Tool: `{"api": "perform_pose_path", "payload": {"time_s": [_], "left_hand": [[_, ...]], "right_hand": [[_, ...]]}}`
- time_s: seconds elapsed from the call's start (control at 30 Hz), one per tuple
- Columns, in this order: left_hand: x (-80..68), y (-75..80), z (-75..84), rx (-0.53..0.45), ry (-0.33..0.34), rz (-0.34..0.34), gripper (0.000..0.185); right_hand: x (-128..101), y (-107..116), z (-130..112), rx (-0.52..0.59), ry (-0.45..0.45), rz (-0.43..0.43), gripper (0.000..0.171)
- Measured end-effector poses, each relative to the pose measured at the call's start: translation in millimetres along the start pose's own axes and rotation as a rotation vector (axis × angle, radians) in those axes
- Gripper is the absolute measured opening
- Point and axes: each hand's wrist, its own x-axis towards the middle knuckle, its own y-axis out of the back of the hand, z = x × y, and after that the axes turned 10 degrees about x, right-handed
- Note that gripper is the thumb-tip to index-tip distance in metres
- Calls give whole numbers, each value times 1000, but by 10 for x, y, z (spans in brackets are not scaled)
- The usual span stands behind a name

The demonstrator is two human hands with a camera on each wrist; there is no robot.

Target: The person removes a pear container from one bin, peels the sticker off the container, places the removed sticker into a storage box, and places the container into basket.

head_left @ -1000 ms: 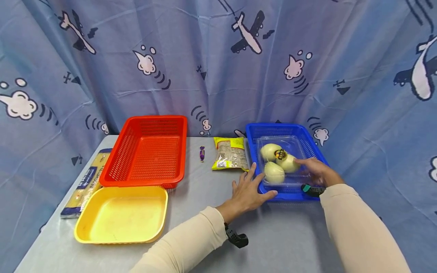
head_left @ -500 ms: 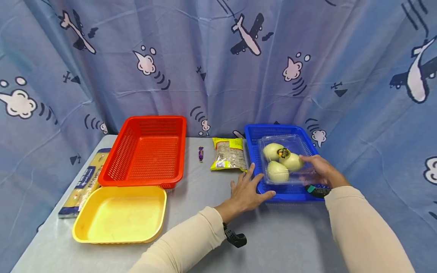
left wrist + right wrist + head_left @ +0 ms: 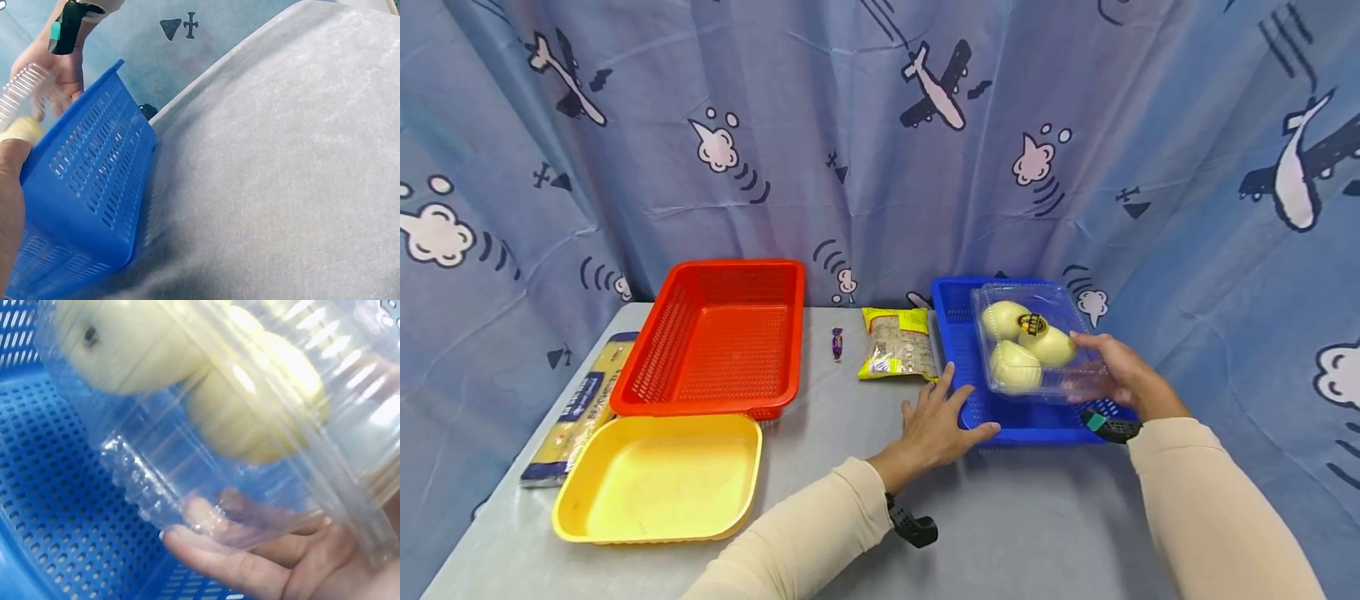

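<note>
A clear plastic clamshell box [image 3: 1063, 302] with several pale yellow round fruits [image 3: 1017, 367] and a dark label inside sits tilted over the blue basket [image 3: 955, 360]. My right hand [image 3: 1129, 375] grips its right side, thumb on top and fingers underneath, as the right wrist view [image 3: 262, 559] shows through the plastic. Part of the basket's perforated floor is visible below the box. My left hand [image 3: 928, 429] rests at the basket's near left corner, fingers spread, thumb lying along the near rim. In the left wrist view, only a bit of that hand [image 3: 9, 200] appears beside the rim.
A red basket [image 3: 741, 354] stands left of centre, a yellow tray [image 3: 662, 479] before it. A long yellow and blue packet [image 3: 580, 404] lies along the left edge. Between the baskets are a purple wrapped candy [image 3: 837, 344] and a yellow bag [image 3: 898, 343]. A patterned curtain [image 3: 850, 142] hangs behind.
My right hand has moved to the right and raised the clamshell box from the basket's floor, tilting and turning it slightly. My left hand stays at the basket's corner.
</note>
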Motion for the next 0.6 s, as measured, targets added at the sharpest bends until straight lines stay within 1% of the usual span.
{"api": "perform_pose_path", "payload": {"time_s": [0.1, 0.23, 0.37, 0.5, 0.6], "left_hand": [[-10, 0, 5, -3, 3, -6, 78], [-20, -5, -1, -10, -1, 3, 78], [-26, 0, -1, -10, -4, 1, 78], [-25, 7, 2, -8, -6, 3, 78], [-23, 6, 5, -5, -6, 3, 77]], "right_hand": [[-47, -27, -25, 12, 6, 4, 66], [-99, -72, -67, 2, 1, -2, 72], [-170, -113, -115, 26, -16, 1, 71], [-237, -144, -158, 64, -14, -14, 56], [-279, -166, -186, 64, -6, -28, 46]]}}
